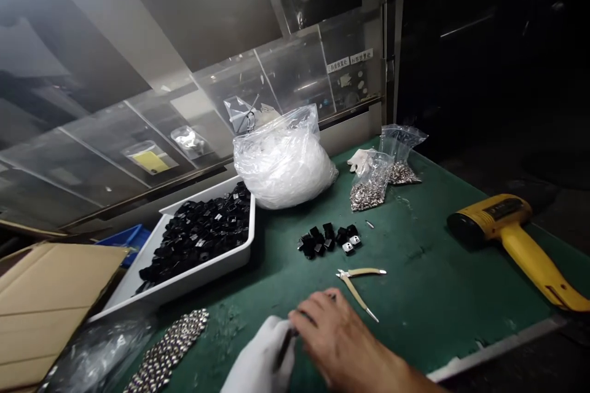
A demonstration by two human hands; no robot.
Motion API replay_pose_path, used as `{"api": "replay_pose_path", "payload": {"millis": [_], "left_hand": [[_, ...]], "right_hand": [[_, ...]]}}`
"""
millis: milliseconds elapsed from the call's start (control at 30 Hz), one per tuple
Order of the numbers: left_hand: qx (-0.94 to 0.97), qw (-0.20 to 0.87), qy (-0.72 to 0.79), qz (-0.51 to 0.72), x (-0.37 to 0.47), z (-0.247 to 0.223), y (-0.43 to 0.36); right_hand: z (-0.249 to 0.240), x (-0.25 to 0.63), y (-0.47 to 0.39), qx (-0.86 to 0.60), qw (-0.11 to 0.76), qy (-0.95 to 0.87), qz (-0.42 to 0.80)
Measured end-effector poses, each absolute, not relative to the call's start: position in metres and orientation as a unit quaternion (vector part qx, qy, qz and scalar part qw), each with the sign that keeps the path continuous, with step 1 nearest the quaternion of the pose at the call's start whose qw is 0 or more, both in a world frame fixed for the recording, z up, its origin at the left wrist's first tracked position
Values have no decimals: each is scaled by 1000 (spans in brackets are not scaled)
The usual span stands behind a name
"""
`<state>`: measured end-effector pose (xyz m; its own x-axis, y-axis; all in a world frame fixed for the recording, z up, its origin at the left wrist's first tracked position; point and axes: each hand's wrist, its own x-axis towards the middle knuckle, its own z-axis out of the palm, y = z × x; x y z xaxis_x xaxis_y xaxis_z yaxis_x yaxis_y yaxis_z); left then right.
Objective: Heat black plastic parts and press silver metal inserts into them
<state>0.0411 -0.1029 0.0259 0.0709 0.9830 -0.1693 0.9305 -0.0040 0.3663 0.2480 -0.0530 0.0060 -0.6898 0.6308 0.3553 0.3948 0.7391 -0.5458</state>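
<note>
At the bottom middle, my left hand (pixel 266 355), in a white glove, is closed and meets my right hand (pixel 332 333). My right hand is bare, its fingers bent and pressed together beside the glove. A small dark piece shows between the hands; its kind is hidden. Just beyond them lie nippers (pixel 357 285) with pale yellow handles, spread apart. Further back sits a small group of black plastic parts (pixel 318 239), with two silver-faced pieces (pixel 351 244) at its right. On the left, many small metal pieces (pixel 170 350) are spread in a patch.
A white tray (pixel 252 221) holds many black parts. Behind stand a big bag of clear plastic pieces (pixel 288 166) and bags of small metal parts (pixel 369 191). A yellow heat gun (pixel 520 239) lies right on the green table (pixel 428 288); a cardboard box (pixel 46 301) is left.
</note>
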Motion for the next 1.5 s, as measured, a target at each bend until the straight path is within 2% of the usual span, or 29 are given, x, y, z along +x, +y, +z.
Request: {"api": "replay_pose_path", "payload": {"millis": [133, 267, 433, 500, 600, 667, 733, 867, 1033, 1200, 1300, 1400, 1500], "left_hand": [[748, 216, 626, 47, 116, 28, -67], [746, 225, 626, 25, 137, 16, -54], [646, 114, 755, 24, 76, 14, -89], [607, 117, 786, -6, 45, 11, -111], [596, 151, 788, -38, 21, 0, -136], [617, 154, 770, -49, 20, -9, -143], [645, 129, 751, -57, 24, -15, -144], [677, 65, 733, -22, 20, -21, -144], [698, 74, 708, 81, -6, -37, -147], [603, 182, 734, 253, -23, -38, -139], [463, 343, 730, 367, -22, -24, -145], [223, 539, 619, 525, -11, -16, -160], [56, 665, 454, 591, 6, -20, -176]], "right_hand": [[-22, 297, -50, -407, 232, -852, 234], [-51, 344, -59, -466, 237, -818, 241], [-86, 409, -55, -574, 323, -730, 184], [-97, 431, -49, -609, 336, -708, 124], [-101, 448, -43, -649, 306, -696, 21], [-98, 444, -43, -663, 301, -685, -19], [-93, 431, -45, -653, 333, -680, -26], [-79, 388, -47, -577, 408, -706, 46], [-50, 322, -24, -504, 338, -787, 111], [-33, 253, 28, -470, 246, -845, 69], [-37, 224, 50, -472, 208, -856, 43], [-41, 211, 54, -473, 202, -856, 48], [-42, 212, 48, -462, 224, -853, 97]]}}
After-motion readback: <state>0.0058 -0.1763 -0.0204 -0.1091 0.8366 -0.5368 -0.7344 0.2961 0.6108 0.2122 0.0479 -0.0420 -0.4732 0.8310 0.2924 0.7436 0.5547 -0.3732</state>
